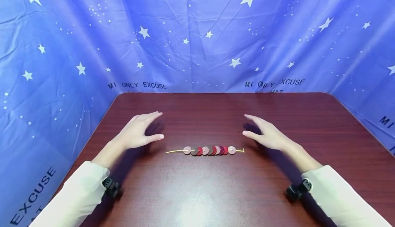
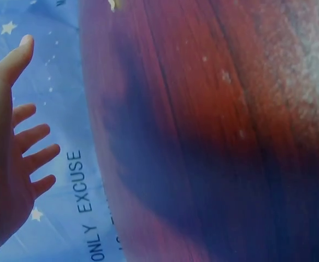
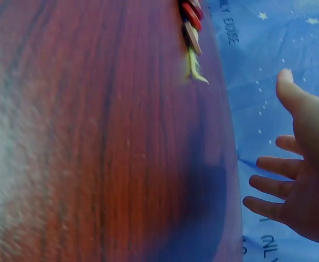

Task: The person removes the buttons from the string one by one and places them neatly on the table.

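A row of round, flat buttons (image 1: 205, 151), in pale pink, red, purple and brown-grey colours, lies on the dark reddish-brown wood-grain table (image 1: 287, 108). A thin yellow cord (image 1: 174, 151) goes through it. The middle buttons overlap each other, and a pale pink one is at each end of the row. The cord comes out on both sides; its right tip shows a small fork.

The left hand (image 1: 139, 131) is above the table, beyond the row and to the left of it, near the cord's left tip. This hand is wide, with the thumb well apart from the stretched fingers. The right hand (image 1: 269, 133) is beyond the row and to the right of it, near the forked tip, and it is wide in the same manner.

White sleeves (image 1: 342, 194) and small black wrist devices (image 1: 111, 186) are nearer than the row, on both its sides. Behind the row, past the table, hangs a blue cloth (image 1: 191, 18) with white stars and black letters.
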